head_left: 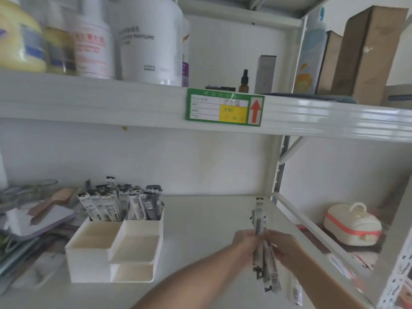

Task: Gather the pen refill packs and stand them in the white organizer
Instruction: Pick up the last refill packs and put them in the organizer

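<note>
Both hands, left hand (pixel 246 244) and right hand (pixel 284 247), are gripping a bundle of refill packs (pixel 264 259) over the shelf (pixel 211 219); gathering is underway; next, carrying them left into the white organizer (pixel 93 255), beside packs already standing (pixel 120 206).

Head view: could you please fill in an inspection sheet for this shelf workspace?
Surface: white shelf, mostly bare in the middle.
Job's things: white organizer, refill packs upright in its rear compartments; held bundle of packs; one loose pack near the front.
Clutter: hairbrush and mirror at left.
Grippers: left hand and right hand both grip the bundle.
Cables: nothing seen.
Surroundings: bottles above, green label.
</note>
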### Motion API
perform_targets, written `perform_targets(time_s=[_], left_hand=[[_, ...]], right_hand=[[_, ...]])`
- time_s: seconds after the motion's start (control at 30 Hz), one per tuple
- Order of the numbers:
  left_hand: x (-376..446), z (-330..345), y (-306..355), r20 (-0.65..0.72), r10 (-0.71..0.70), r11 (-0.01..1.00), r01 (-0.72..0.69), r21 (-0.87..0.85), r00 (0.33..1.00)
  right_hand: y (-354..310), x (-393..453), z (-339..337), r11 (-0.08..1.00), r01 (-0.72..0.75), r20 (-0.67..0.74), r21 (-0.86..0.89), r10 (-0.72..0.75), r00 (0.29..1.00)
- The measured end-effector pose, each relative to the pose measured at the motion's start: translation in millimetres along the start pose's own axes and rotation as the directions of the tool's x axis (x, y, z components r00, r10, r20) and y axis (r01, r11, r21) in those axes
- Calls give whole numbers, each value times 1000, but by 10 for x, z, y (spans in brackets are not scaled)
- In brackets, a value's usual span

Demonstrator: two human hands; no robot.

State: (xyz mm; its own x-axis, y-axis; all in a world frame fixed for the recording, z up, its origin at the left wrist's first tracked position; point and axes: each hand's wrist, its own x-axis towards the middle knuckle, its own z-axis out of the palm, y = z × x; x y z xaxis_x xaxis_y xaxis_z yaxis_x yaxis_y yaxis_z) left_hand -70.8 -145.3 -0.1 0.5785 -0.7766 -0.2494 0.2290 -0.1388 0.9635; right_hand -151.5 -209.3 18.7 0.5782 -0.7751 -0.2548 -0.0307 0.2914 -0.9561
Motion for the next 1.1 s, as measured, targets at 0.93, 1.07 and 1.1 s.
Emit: perform_targets(time_s=[0.93, 1.07, 1.1], left_hand=[[-522, -1203, 669, -91, 245, 969, -247, -6, 965], [-769, -1524, 841, -57, 462, 887, -461, 30, 885], [-859, -1627, 886, -60, 512, 859, -511, 38, 857]], right_hand=[[310, 128, -33, 477, -155, -228, -865, -98, 969], [-183, -121, 701, 748, 313, 14, -586, -376, 927], [-298, -265, 954, 731, 444, 112, -518, -457, 882]])
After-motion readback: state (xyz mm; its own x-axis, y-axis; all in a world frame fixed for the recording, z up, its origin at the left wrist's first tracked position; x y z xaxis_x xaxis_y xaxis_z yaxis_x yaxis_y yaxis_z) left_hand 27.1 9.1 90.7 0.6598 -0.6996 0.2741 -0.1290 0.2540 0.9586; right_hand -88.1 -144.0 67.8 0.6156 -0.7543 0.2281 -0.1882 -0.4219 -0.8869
